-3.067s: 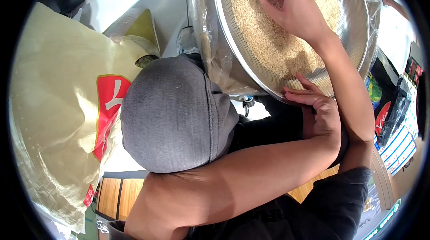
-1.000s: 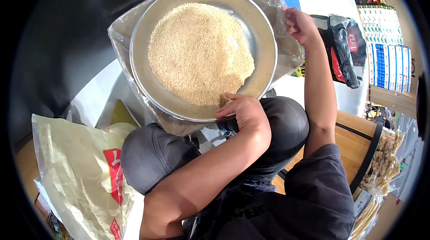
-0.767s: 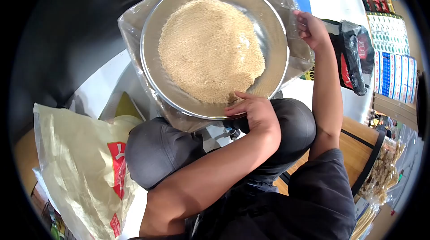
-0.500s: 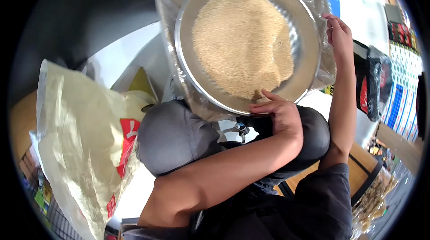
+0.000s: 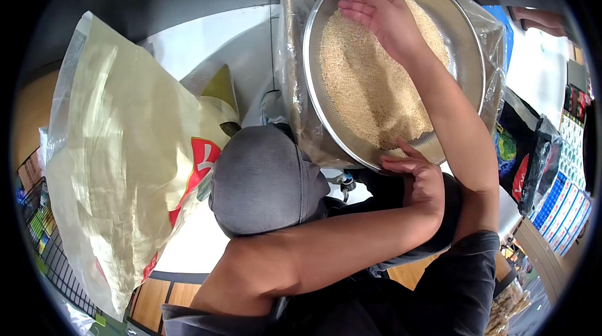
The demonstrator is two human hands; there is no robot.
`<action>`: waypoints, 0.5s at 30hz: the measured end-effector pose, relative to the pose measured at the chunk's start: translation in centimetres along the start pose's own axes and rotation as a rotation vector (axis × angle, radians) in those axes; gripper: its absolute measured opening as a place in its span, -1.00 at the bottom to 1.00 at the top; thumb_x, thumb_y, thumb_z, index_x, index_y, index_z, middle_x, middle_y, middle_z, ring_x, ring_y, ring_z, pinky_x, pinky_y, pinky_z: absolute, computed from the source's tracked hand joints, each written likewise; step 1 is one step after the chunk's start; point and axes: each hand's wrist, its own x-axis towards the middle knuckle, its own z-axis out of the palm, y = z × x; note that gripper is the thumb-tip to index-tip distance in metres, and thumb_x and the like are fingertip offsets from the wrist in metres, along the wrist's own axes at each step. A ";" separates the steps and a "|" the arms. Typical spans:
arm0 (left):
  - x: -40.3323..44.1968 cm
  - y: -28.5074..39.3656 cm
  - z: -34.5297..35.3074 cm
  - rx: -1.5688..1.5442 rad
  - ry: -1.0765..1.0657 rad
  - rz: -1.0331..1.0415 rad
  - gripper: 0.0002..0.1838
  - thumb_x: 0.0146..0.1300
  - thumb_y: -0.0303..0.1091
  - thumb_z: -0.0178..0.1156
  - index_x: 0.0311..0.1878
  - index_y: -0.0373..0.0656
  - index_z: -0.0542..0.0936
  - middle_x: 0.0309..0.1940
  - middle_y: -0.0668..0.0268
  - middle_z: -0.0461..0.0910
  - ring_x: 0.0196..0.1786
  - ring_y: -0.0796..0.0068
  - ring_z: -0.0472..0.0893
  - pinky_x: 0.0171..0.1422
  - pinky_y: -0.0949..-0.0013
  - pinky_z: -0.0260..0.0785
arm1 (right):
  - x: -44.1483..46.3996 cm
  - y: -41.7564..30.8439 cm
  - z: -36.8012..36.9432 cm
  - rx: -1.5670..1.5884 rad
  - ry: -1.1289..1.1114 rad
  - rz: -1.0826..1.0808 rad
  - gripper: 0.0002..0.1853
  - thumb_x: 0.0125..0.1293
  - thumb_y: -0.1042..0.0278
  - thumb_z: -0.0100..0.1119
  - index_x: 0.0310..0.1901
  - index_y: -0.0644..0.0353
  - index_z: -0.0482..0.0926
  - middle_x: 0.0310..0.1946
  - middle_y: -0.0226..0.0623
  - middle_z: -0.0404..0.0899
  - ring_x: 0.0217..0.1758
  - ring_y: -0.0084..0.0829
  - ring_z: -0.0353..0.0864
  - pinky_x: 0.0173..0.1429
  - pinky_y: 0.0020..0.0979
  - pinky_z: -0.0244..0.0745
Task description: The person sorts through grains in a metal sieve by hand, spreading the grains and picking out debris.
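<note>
A round metal sieve (image 5: 311, 101) with a shiny rim holds a heap of small pale-tan grains (image 5: 360, 82), with a trough through its middle. My left hand (image 5: 419, 173) grips the near rim, some fingers over the edge and the rest partly hidden. Above the far part of the heap is my right hand (image 5: 384, 15), its fingers stretched out close together and slightly curved; whether they touch the grains I cannot tell. A clear plastic bag (image 5: 295, 54) lies around and under the sieve.
To the left stands a large pale-yellow sack (image 5: 119, 148) with red labels. My grey-clad knee (image 5: 263, 179) is between it and the sieve. Dark packages (image 5: 533, 167) and blue-and-white boxes (image 5: 558, 207) are at the right. Part of another person (image 5: 542, 19) shows at the upper right.
My right hand has moved from beside the sieve's right edge to over the grains. The trough in the heap now runs through its middle. The view has shifted; my left hand remains at the near rim.
</note>
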 end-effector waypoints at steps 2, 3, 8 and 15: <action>-0.2 -0.3 0.1 0.063 -0.005 0.048 -0.53 0.37 -0.57 0.08 0.35 -0.34 0.48 0.29 -0.06 0.55 -0.12 0.03 0.80 -0.16 0.07 0.79 | 0.1 0.5 -0.2 -0.008 -0.046 0.030 -0.65 0.65 0.34 -0.10 0.23 0.45 0.48 0.18 0.00 0.60 0.24 -0.21 0.65 0.41 -0.23 0.57; -0.4 -0.6 0.1 0.128 -0.002 0.101 -0.53 0.38 -0.56 0.07 0.36 -0.33 0.47 0.29 -0.08 0.55 -0.12 0.04 0.80 -0.15 0.08 0.79 | 0.0 0.7 -0.4 -0.018 -0.085 0.057 -0.66 0.65 0.36 -0.10 0.22 0.45 0.49 0.17 0.02 0.61 0.24 -0.21 0.65 0.40 -0.24 0.57; -0.5 -0.7 -0.2 0.130 -0.014 0.146 -0.54 0.40 -0.54 0.06 0.36 -0.34 0.46 0.29 -0.10 0.55 -0.14 0.06 0.80 -0.12 0.11 0.78 | -0.7 1.2 -1.5 -0.065 -0.256 0.173 -0.68 0.64 0.35 -0.06 0.18 0.42 0.53 0.10 -0.06 0.65 0.19 -0.26 0.67 0.38 -0.27 0.58; -0.3 0.0 -0.3 0.101 -0.022 0.077 -0.56 0.44 -0.50 0.08 0.35 -0.38 0.46 0.25 -0.13 0.57 -0.16 0.10 0.80 -0.09 0.10 0.78 | -3.4 -0.6 -1.9 -0.932 -0.400 -0.382 -0.86 0.39 0.42 0.26 -0.09 0.19 0.72 -0.19 -0.36 0.64 -0.19 -0.48 0.63 -0.07 -0.38 0.54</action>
